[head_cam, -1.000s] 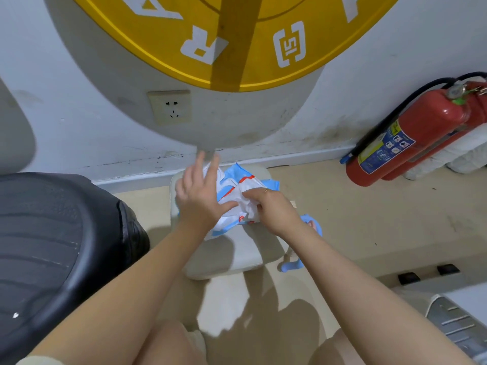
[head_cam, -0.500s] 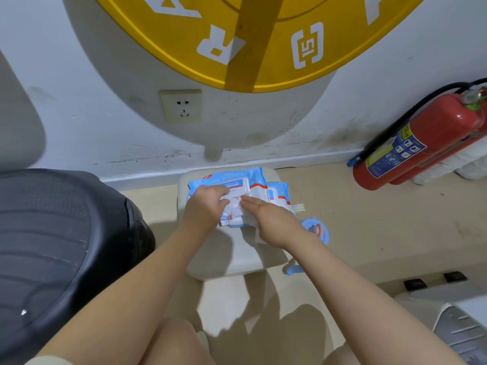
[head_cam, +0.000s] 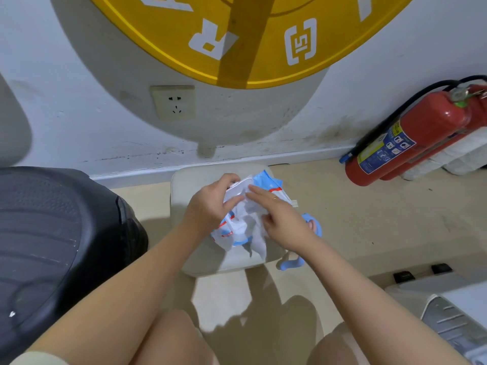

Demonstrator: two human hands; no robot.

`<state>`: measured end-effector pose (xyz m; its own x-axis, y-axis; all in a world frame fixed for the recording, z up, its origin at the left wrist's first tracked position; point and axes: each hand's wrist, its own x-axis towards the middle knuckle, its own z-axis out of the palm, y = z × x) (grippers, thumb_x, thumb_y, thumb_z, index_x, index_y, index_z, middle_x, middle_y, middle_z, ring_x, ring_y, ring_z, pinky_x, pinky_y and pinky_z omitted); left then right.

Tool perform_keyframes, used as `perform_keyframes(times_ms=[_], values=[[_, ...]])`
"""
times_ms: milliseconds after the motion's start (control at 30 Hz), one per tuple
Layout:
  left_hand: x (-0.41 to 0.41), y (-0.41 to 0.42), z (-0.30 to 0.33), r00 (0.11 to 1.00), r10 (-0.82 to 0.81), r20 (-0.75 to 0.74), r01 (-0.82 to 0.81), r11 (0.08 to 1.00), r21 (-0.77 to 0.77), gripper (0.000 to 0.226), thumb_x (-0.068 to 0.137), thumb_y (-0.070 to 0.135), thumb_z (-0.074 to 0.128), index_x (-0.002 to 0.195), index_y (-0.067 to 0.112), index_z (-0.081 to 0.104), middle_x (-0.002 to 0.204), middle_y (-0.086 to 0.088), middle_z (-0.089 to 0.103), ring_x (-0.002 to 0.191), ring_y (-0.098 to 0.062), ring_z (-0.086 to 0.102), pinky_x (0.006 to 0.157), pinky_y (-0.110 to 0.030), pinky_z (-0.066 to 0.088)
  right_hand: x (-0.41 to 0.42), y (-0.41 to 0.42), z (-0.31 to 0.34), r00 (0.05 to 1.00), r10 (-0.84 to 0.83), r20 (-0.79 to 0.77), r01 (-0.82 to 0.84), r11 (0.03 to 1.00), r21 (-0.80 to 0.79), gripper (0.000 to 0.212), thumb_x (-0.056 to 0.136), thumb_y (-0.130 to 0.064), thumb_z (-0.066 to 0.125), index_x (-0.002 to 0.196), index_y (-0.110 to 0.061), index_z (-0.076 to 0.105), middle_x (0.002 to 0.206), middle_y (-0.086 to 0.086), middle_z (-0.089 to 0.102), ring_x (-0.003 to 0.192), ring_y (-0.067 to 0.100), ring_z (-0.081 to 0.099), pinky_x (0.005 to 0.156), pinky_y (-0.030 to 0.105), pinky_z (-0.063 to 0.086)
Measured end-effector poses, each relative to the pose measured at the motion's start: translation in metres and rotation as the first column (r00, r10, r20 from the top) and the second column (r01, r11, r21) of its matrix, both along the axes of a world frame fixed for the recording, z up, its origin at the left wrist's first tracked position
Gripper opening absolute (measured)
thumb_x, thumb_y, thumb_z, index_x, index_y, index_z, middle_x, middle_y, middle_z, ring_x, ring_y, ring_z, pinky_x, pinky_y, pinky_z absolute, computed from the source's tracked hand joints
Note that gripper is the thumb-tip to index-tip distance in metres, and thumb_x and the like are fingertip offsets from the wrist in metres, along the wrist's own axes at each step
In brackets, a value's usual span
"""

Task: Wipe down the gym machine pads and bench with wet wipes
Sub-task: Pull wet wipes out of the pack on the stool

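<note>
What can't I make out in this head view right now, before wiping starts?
- Wet wipes pack: opening and label covered by left hand and right hand; whether a wipe is fully free is unclear.
- Blue object: mostly behind the right wrist.
- Black pad: cut off by the left edge.
- Fire extinguisher label: too small to read.
</note>
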<state>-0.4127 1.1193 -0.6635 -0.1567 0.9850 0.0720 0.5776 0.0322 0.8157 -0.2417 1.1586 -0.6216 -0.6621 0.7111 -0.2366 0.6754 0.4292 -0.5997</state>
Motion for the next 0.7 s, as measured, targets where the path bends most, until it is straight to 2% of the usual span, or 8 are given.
perform_keyframes(times_ms=[100,167,200,267,400,500,600,700], values=[[0.012,0.003,-0.01,0.989,-0.068,-0.131,0.059,0.996,-0.072,0.045,0.083,0.032,0.065,0.124,0.021,0.05,0.122,0.007,0.057,0.108,-0.015,0.053,0.082,-0.026,0.04,0.029,0.001,0.008,0.963,-0.202,-0.18,0.213,0.976,0.044,0.045,0.08,0.011,0.049,0.118,-0.011,0.059,0.105,-0.016,0.061,0.076,-0.006,0.054,0.073,0.01,0.035],[0.017,0.004,-0.014,0.953,-0.089,-0.288,0.074,0.995,-0.063,0.04,0.085,0.022,0.061,0.123,0.021,0.051,0.125,0.003,0.054,0.113,-0.018,0.051,0.083,-0.029,0.042,0.038,0.006,0.01,0.942,-0.301,-0.149,0.306,0.952,0.016,0.033,0.082,0.005,0.053,0.106,-0.015,0.063,0.065,-0.022,0.056,0.055,-0.001,0.049,0.058,0.008,0.034],[0.02,0.004,-0.016,0.91,-0.084,-0.406,0.103,0.994,0.024,0.034,0.082,0.017,0.059,0.116,0.021,0.054,0.119,0.0,0.055,0.108,-0.022,0.054,0.079,-0.031,0.044,0.038,0.009,0.009,0.935,-0.334,-0.12,0.336,0.942,-0.002,0.03,0.082,0.003,0.054,0.103,-0.016,0.064,0.059,-0.018,0.054,0.053,0.002,0.048,0.057,0.011,0.036],[0.028,0.004,-0.021,0.791,-0.074,-0.608,0.209,0.966,0.154,0.022,0.072,0.02,0.05,0.093,0.021,0.056,0.1,-0.002,0.053,0.089,-0.024,0.054,0.07,-0.031,0.038,0.038,0.013,0.004,0.916,-0.389,-0.1,0.389,0.921,-0.016,0.025,0.082,0.001,0.055,0.095,-0.016,0.065,0.064,-0.015,0.056,0.058,0.007,0.051,0.061,0.02,0.04],[0.037,-0.008,-0.027,0.583,-0.248,-0.774,0.39,0.921,-0.002,0.025,0.072,0.036,0.056,0.072,0.014,0.067,0.081,-0.003,0.065,0.063,-0.022,0.059,0.053,-0.026,0.041,0.038,0.017,-0.001,0.856,-0.502,-0.125,0.509,0.86,0.029,0.017,0.08,0.0,0.057,0.088,-0.011,0.067,0.074,-0.006,0.059,0.069,0.014,0.054,0.061,0.019,0.036],[0.036,-0.011,-0.033,0.537,-0.297,-0.79,0.425,0.904,-0.051,0.019,0.073,0.025,0.06,0.082,0.011,0.069,0.1,-0.009,0.07,0.074,-0.026,0.065,0.057,-0.027,0.048,0.036,0.018,-0.005,0.88,-0.468,-0.079,0.469,0.883,-0.006,0.016,0.079,0.0,0.059,0.089,-0.009,0.068,0.076,-0.002,0.061,0.072,0.018,0.057,0.065,0.023,0.041],[0.032,-0.007,-0.038,0.527,-0.405,-0.748,0.391,0.896,-0.209,0.055,0.059,0.042,0.078,0.105,0.012,0.069,0.122,-0.014,0.063,0.097,-0.034,0.065,0.076,-0.038,0.054,0.034,0.02,-0.01,0.894,-0.444,-0.055,0.441,0.896,-0.055,0.022,0.079,0.002,0.056,0.093,-0.008,0.069,0.082,0.002,0.066,0.075,0.019,0.059,0.073,0.026,0.045],[0.031,0.0,-0.035,0.527,-0.471,-0.707,0.37,0.877,-0.308,0.082,0.041,0.046,0.087,0.112,0.011,0.066,0.126,-0.017,0.06,0.105,-0.037,0.063,0.08,-0.042,0.053,0.035,0.026,-0.013,0.873,-0.481,-0.081,0.476,0.877,-0.073,0.025,0.081,0.003,0.052,0.093,-0.009,0.07,0.081,-0.002,0.063,0.072,0.014,0.054,0.063,0.011,0.041]])
